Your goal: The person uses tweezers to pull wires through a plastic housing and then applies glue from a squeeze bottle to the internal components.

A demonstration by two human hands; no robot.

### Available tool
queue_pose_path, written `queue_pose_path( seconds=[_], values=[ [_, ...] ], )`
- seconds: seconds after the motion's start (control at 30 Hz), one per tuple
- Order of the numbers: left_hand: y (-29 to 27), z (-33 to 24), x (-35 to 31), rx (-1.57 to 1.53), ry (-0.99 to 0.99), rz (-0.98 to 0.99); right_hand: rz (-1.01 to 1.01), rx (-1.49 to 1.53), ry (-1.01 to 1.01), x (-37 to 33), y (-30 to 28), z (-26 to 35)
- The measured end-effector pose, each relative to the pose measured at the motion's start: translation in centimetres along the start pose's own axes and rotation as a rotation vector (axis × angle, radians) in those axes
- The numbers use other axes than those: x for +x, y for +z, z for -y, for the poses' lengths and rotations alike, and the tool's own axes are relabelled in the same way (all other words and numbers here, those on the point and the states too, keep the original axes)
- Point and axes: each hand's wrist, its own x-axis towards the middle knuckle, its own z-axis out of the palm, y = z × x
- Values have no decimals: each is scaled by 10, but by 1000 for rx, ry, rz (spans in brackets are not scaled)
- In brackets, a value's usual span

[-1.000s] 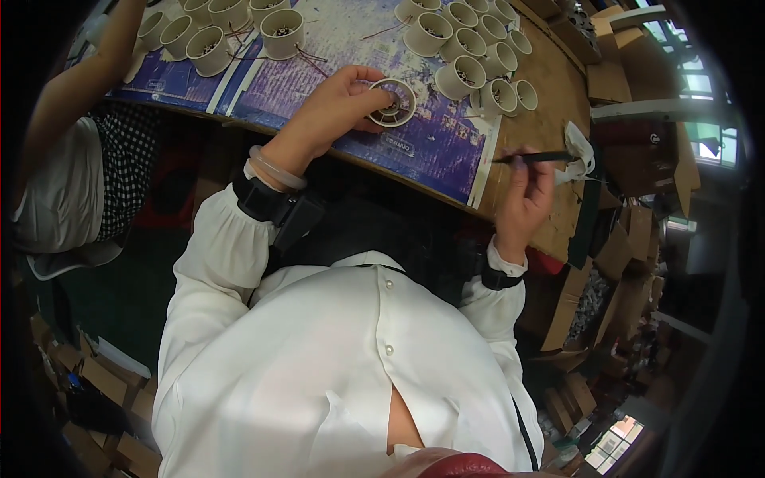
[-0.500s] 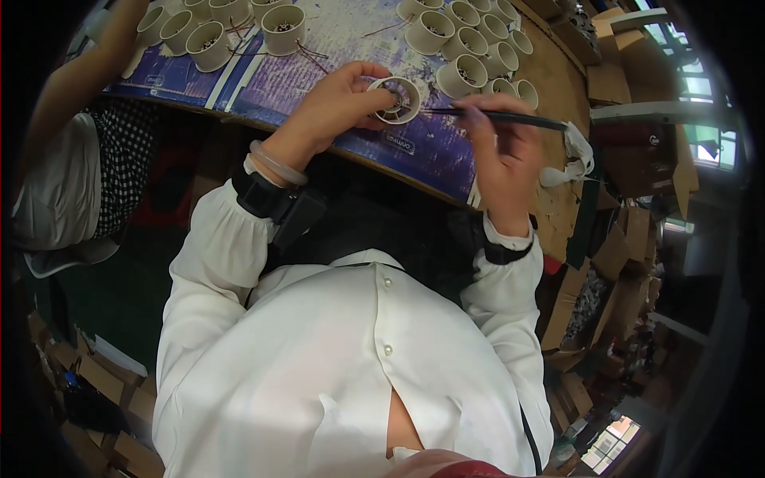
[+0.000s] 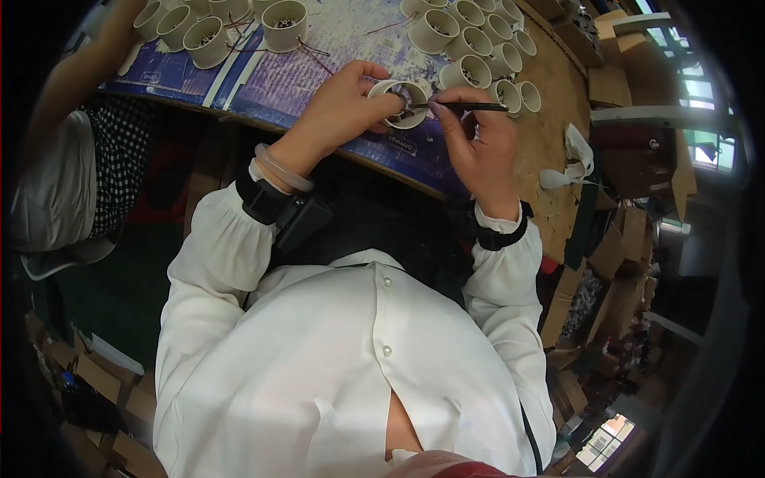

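Observation:
A white round cup-shaped housing (image 3: 415, 88) is tipped toward me above the table's near edge. My left hand (image 3: 339, 107) grips its left side, thumb inside the opening and fingers behind. In my right hand (image 3: 484, 151), a slim black pen-like tool (image 3: 475, 106) is pinched between thumb and fingers. The tool lies nearly level, and its thin tip reaches into the housing near my left thumb. Small parts show inside, but their kind is too small to make out. The tool's exact kind is unclear.
Several white cups (image 3: 464, 73) with small parts stand behind my right hand; more cups (image 3: 205, 42), some with thin wires, stand at the far left. Blue-purple sheeting (image 3: 351, 36) covers the table. Crumpled white material (image 3: 578, 151) lies right. Another person's arm (image 3: 88, 60) reaches in left.
My right hand has moved left and closer to the housing, bringing the tool's tip from outside its rim into the opening. My left hand keeps its hold, with the housing shifted slightly.

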Motion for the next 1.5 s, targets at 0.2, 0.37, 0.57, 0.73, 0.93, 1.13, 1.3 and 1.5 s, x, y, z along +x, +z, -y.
queue_pose_path(
  seconds=[0.2, 0.37, 0.57, 0.73, 0.93, 1.13, 1.3, 1.5],
  values=[
    [0, 0, 0, 4, -1, 2, 35, 34, 76, -3, 0, -2],
    [0, -1, -1, 2, -6, 9, 4, 31, 32, -5, 2, -7],
    [1, -1, -1, 11, 6, 5, 11, 30, 17, -4, 4, -7],
    [0, 1, -1, 26, 15, 9, 13, 28, 30, -5, 4, -8],
    [4, 1, -4, 64, 37, -11, 27, 5, 3, -4, 1, -8],
    [5, 2, -5, 131, 47, -20, 56, 39, 60, 0, 0, -7],
    [4, 5, -5, 121, 80, -36, 37, 48, 19, -3, 3, -8],
    [2, 8, -2, 122, 95, -20, 3, 72, 45, -8, 4, -9]
  ],
)
